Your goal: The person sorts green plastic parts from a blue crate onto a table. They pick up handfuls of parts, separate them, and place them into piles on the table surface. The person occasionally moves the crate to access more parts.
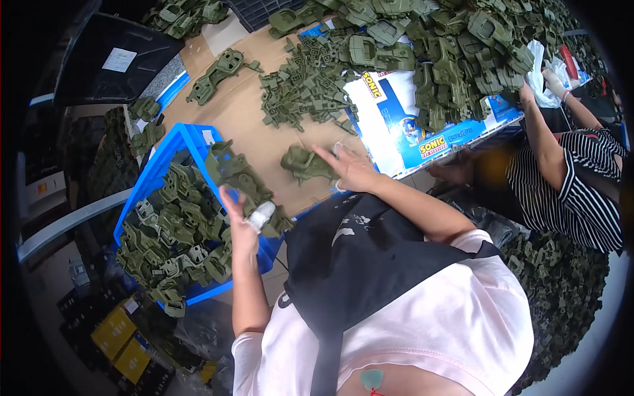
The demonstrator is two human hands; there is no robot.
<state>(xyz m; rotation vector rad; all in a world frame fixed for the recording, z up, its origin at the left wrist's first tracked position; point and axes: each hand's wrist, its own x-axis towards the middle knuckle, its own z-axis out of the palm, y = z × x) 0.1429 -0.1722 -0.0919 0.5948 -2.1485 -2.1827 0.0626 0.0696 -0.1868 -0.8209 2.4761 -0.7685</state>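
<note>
My left hand (239,221), with white tape around one finger, grips a long olive-green plastic part (236,173) and holds it over the blue crate (173,142). My right hand (352,169) lies flat with its fingers spread on the cardboard-covered table (247,115). Its fingertips touch a single green plastic part (305,164). Between my arms hangs my black apron (356,257) over a pink shirt.
The blue crate holds several green parts (172,237). A loose heap of small parts (300,89) and a large pile (456,49) lie on a blue-and-white printed sheet (403,125). At the right a co-worker in a striped shirt (574,191) handles white material (545,76).
</note>
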